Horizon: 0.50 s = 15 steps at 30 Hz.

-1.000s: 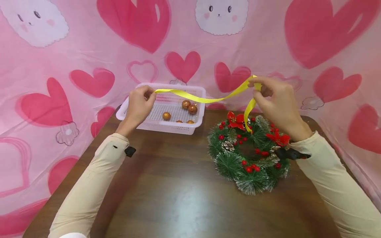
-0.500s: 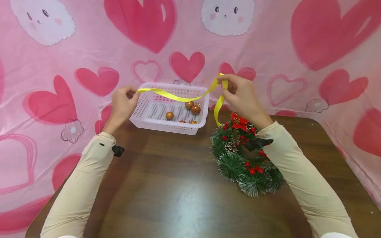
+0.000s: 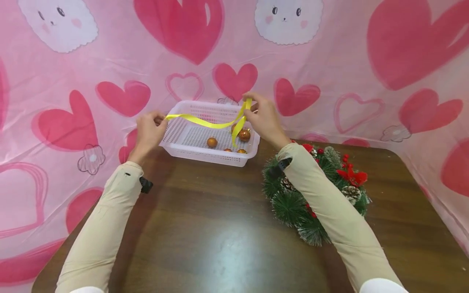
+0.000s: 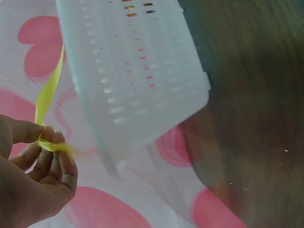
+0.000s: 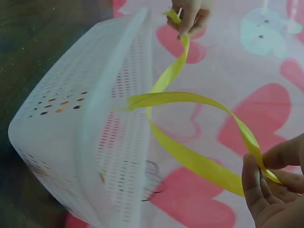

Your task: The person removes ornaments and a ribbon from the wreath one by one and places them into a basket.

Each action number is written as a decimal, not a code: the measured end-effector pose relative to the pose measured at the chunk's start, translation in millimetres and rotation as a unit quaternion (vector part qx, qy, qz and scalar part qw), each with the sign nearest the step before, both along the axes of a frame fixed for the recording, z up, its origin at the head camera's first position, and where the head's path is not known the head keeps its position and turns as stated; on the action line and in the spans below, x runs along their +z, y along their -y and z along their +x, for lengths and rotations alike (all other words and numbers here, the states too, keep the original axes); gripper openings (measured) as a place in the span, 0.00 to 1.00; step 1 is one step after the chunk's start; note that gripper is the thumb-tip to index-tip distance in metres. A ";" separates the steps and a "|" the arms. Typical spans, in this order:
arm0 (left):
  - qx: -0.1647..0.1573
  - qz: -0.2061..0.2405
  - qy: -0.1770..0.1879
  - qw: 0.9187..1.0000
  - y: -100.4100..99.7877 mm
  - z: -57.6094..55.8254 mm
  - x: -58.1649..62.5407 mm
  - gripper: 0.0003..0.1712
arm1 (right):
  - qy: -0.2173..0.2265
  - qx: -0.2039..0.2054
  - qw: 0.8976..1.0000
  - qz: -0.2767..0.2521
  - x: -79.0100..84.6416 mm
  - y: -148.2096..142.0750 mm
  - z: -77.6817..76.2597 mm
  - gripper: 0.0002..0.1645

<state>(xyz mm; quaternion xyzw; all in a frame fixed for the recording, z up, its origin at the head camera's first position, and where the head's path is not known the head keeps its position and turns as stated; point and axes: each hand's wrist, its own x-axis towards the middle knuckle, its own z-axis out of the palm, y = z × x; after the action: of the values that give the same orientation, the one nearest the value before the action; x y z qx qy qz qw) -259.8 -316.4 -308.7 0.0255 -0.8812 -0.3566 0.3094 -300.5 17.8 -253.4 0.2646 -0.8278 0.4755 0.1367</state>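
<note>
A yellow ribbon (image 3: pixel 205 123) sags between my two hands, above the white plastic basket (image 3: pixel 205 156). My left hand (image 3: pixel 149 130) pinches it near one end; in the left wrist view a short frayed tail of ribbon (image 4: pixel 54 146) curls over the fingers. Farther along the ribbon, my right hand (image 3: pixel 264 118) pinches it between thumb and fingers. From there a loose end (image 5: pixel 161 98) hangs down over the basket. Several shiny orange-gold balls (image 3: pixel 211 142) lie inside the basket. Below my right forearm, a green wreath (image 3: pixel 289 207) with red flowers, berries and pine cones lies on the table.
The dark wooden table (image 3: pixel 205 228) stretches toward me in front of the basket. Behind it hangs a pink cloth (image 3: pixel 340 61) printed with hearts. My right sleeve (image 3: pixel 329 203) crosses over the wreath and hides its middle.
My right hand has moved left from above the wreath to over the basket, carrying the ribbon, whose loose end has left the wreath. My left hand has shifted left, still holding its end.
</note>
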 end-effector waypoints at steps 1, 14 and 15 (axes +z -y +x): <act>0.000 0.000 0.007 1.000 -0.2 -1.4 -2.2 0.11 | 0.006 -0.006 1.000 -0.002 -2.2 1.8 -2.5 0.23; -0.071 -0.048 0.108 0.990 2.5 1.1 -12.4 0.16 | 0.094 0.012 0.986 0.141 -28.9 4.9 -26.0 0.39; -0.072 -0.050 0.107 0.990 3.3 1.5 -12.9 0.16 | 0.089 0.017 0.984 0.151 -29.3 2.2 -24.7 0.39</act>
<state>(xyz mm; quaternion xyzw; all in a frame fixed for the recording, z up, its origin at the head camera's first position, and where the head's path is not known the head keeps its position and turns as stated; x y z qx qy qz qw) -258.2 -319.7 -321.5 -0.0151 -0.9254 -0.3289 0.1879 -325.3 15.6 -282.8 0.2533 -0.8941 0.3692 0.0132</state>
